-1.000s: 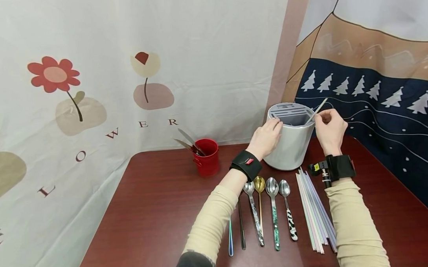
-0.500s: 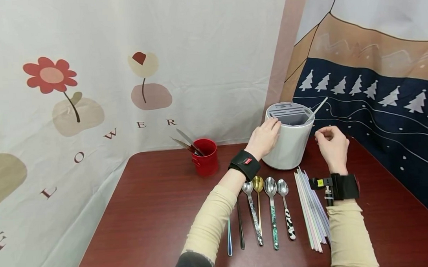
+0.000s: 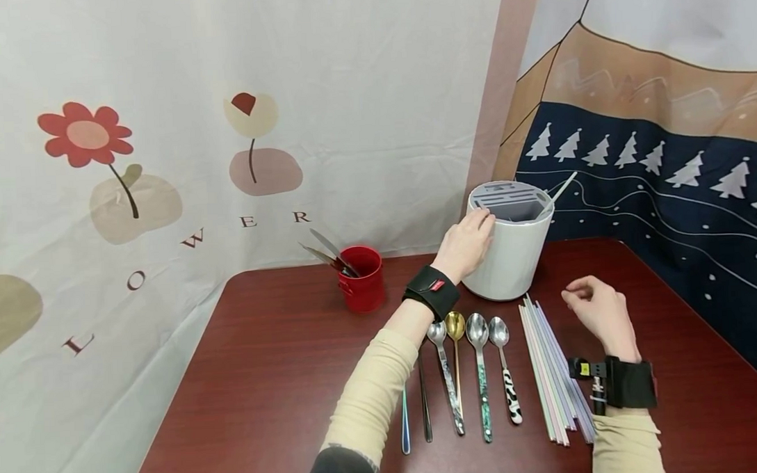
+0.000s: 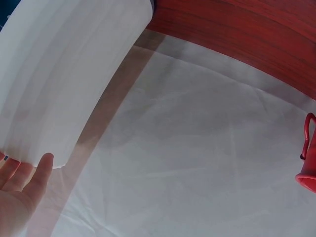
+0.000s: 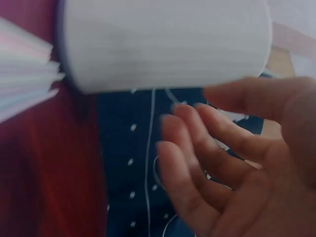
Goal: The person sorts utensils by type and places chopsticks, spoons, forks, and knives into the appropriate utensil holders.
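Note:
My left hand (image 3: 465, 246) holds the rim of a white round utensil holder (image 3: 509, 260) at its near left side. In the left wrist view, the thumb lies against the holder's wall (image 4: 74, 74). A pale chopstick (image 3: 563, 188) leans out of the holder's right side, above a grey slotted insert (image 3: 505, 190). My right hand (image 3: 600, 312) hovers right of a bundle of pastel chopsticks (image 3: 552, 369). Its fingers are loosely bent, with nothing between them, as the right wrist view also shows.
Several spoons lie in a row on the brown table (image 3: 283, 379), among them a gold spoon (image 3: 455, 328) and a spoon with a black-and-white handle (image 3: 512, 395). A red bucket (image 3: 363, 286) with knives stands at the back left. Printed cloths hang behind the table.
My right hand has let go of the pale chopstick, left leaning in the holder, and has come down towards the chopsticks on the table. My left hand stays on the rim.

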